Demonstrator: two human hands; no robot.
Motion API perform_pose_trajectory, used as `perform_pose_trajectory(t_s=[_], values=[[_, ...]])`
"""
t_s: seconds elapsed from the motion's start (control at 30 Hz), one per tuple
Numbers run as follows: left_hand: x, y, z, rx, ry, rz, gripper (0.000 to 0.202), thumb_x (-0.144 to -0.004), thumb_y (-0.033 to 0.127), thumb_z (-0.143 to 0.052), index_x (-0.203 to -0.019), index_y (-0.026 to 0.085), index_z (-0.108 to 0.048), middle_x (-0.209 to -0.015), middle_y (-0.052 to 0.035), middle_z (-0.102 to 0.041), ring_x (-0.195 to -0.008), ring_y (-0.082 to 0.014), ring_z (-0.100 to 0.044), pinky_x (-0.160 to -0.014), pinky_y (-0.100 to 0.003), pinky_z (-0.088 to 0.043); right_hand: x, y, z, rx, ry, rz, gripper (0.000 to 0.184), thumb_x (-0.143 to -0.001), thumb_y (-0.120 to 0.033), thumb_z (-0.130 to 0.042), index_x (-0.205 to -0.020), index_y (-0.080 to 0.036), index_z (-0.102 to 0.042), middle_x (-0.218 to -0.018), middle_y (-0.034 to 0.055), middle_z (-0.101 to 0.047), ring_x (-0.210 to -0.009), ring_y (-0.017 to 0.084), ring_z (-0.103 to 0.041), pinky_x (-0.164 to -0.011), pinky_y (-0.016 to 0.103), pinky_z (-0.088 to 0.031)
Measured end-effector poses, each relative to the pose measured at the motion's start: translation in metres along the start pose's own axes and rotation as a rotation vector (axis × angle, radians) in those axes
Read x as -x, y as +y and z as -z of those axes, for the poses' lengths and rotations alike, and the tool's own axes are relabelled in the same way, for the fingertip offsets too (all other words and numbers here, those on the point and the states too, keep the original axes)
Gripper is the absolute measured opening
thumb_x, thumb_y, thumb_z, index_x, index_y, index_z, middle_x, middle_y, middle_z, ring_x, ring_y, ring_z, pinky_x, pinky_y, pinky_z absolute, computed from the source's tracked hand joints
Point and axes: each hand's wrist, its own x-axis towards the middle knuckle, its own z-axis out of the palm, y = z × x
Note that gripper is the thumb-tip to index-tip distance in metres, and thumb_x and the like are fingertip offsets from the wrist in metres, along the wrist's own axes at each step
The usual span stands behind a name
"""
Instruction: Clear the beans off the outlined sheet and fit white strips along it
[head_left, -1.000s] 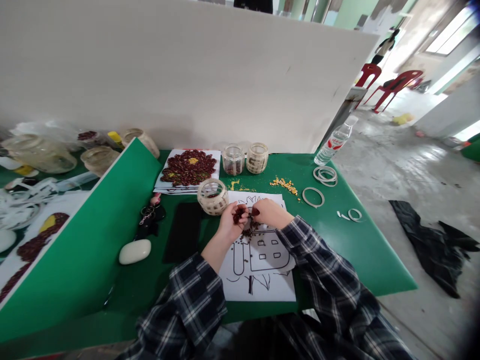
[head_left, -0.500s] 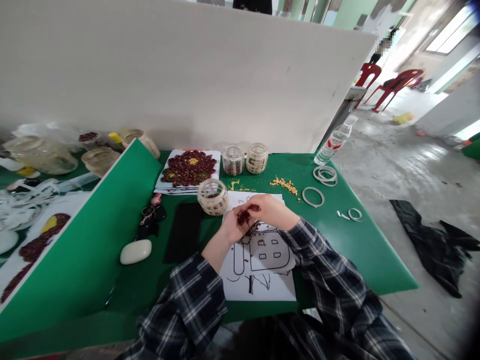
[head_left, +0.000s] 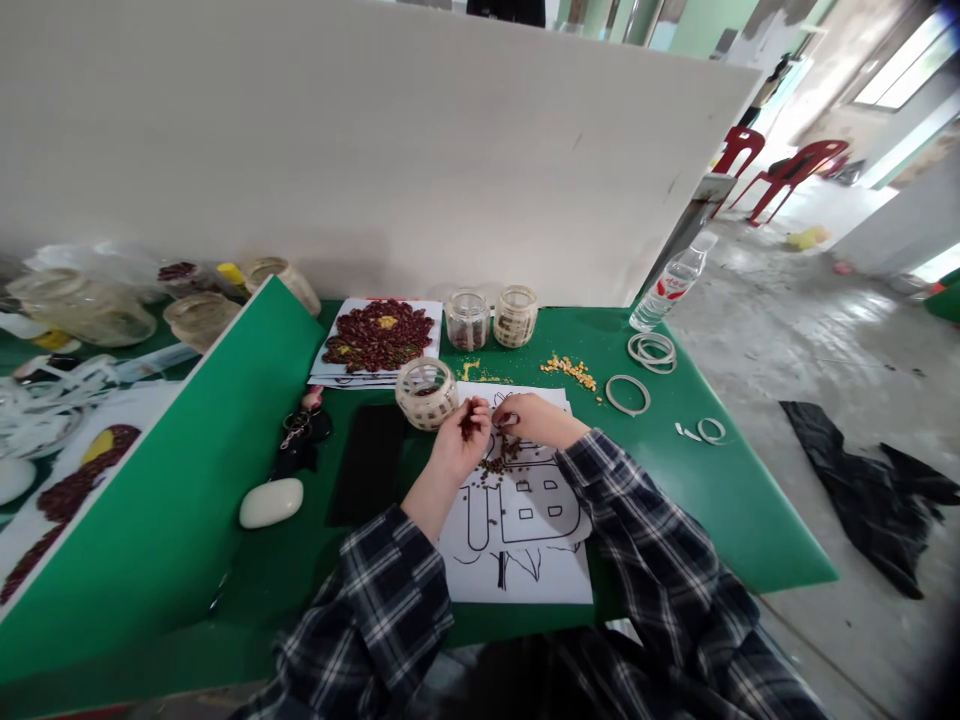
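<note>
My left hand [head_left: 456, 446] is cupped with fingers curled around dark red beans [head_left: 470, 424]. It is beside an open glass jar [head_left: 426, 394] with some red beans in it. To its right, my right hand [head_left: 541, 420] is over the paper, its fingertips pinched together; whatever is between them is too small to make out. Beneath both hands lies a white sheet [head_left: 480, 575] with black line drawings. Small brown-green seeds [head_left: 496, 467] are scattered on the drawing, under and between the hands.
Two more jars [head_left: 467, 320] stand behind, beside a finished bean flower picture [head_left: 381, 338]. Yellow corn kernels [head_left: 568, 372], white rings [head_left: 627, 395] and a water bottle [head_left: 667, 288] lie or stand to the right. On the left are a black phone-like slab [head_left: 365, 465], a white oval case [head_left: 271, 503] and a green divider [head_left: 172, 500].
My hands have come apart: the left has moved slightly left with the beans, and the right has drawn away from it. More of the scattered seeds now shows.
</note>
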Motion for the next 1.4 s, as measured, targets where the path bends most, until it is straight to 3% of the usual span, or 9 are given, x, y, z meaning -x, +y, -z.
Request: perform_pose_trajectory(t_s=[0.2,0.5,0.67,0.9,1.03,1.17,1.27,1.4], values=[[-0.002,-0.004,-0.004,-0.009,0.103,-0.116,0.021,-0.094,0.009,-0.038,-0.095,0.010,-0.058,-0.086,-0.0097,-0.064,-0.078,-0.0122,-0.066,-0.063,-0.018,-0.059,-0.002,-0.004,-0.004,0.068,-0.024,0.011,0.027,-0.075,-0.003,-0.056,-0.094,-0.014,-0.072,-0.096,0.0080,-0.071,-0.089,0.017,-0.062,-0.085,0.025,-0.043],[-0.001,-0.005,-0.005,-0.050,0.138,-0.136,0.021,-0.093,0.009,-0.039,-0.093,0.010,-0.060,-0.082,-0.0087,-0.065,-0.078,-0.0125,-0.067,-0.062,-0.018,-0.059,-0.003,-0.014,-0.006,0.242,-0.085,-0.074,0.021,-0.079,-0.010,-0.053,-0.091,-0.013,-0.070,-0.095,0.0108,-0.071,-0.088,0.019,-0.063,-0.079,0.025,-0.041],[-0.002,-0.005,-0.004,-0.057,0.157,-0.127,0.021,-0.093,0.010,-0.040,-0.090,0.009,-0.060,-0.081,-0.0089,-0.064,-0.075,-0.0119,-0.066,-0.062,-0.017,-0.058,0.001,-0.021,-0.003,0.316,-0.087,-0.158,0.023,-0.079,-0.016,-0.055,-0.100,-0.012,-0.064,-0.094,0.0119,-0.070,-0.086,0.022,-0.064,-0.071,0.027,-0.040],[-0.004,-0.006,-0.004,-0.071,0.191,-0.151,0.019,-0.092,0.008,-0.041,-0.086,0.009,-0.060,-0.080,-0.0089,-0.064,-0.077,-0.0124,-0.066,-0.062,-0.016,-0.057,0.004,-0.023,-0.004,0.316,-0.055,-0.165,0.023,-0.075,-0.011,-0.054,-0.095,-0.014,-0.063,-0.088,0.0088,-0.069,-0.083,0.021,-0.063,-0.068,0.027,-0.036],[-0.007,-0.006,0.000,-0.132,0.189,-0.168,0.017,-0.089,0.007,-0.044,-0.084,0.010,-0.060,-0.079,-0.0076,-0.065,-0.076,-0.0120,-0.067,-0.063,-0.017,-0.058,0.006,-0.020,0.004,0.227,-0.023,-0.192,0.017,-0.072,-0.010,-0.057,-0.087,-0.016,-0.063,-0.083,0.0059,-0.068,-0.078,0.018,-0.060,-0.064,0.025,-0.035],[-0.009,-0.008,0.004,-0.199,0.182,-0.181,0.018,-0.088,0.006,-0.045,-0.081,0.013,-0.060,-0.079,-0.0060,-0.067,-0.074,-0.0111,-0.067,-0.070,-0.020,-0.057,0.011,-0.023,0.021,-0.041,0.086,-0.141,0.015,-0.069,-0.007,-0.059,-0.081,-0.016,-0.061,-0.076,-0.0002,-0.064,-0.068,0.011,-0.055,-0.061,0.021,-0.036],[-0.009,-0.012,0.006,-0.269,0.151,-0.117,0.020,-0.088,0.005,-0.044,-0.080,0.013,-0.061,-0.075,-0.0057,-0.067,-0.067,-0.0117,-0.066,-0.065,-0.022,-0.056,0.014,-0.033,0.028,-0.212,0.182,-0.052,0.012,-0.072,-0.006,-0.057,-0.079,-0.015,-0.061,-0.076,-0.0008,-0.064,-0.068,0.009,-0.054,-0.065,0.020,-0.039],[-0.009,-0.015,0.007,-0.323,0.126,-0.051,0.023,-0.089,0.005,-0.041,-0.080,0.012,-0.060,-0.071,-0.0055,-0.067,-0.062,-0.0122,-0.065,-0.061,-0.022,-0.055,0.011,-0.042,0.025,-0.254,0.187,-0.005,0.015,-0.074,-0.007,-0.058,-0.084,-0.015,-0.065,-0.081,0.0008,-0.067,-0.072,0.010,-0.058,-0.070,0.021,-0.043]])
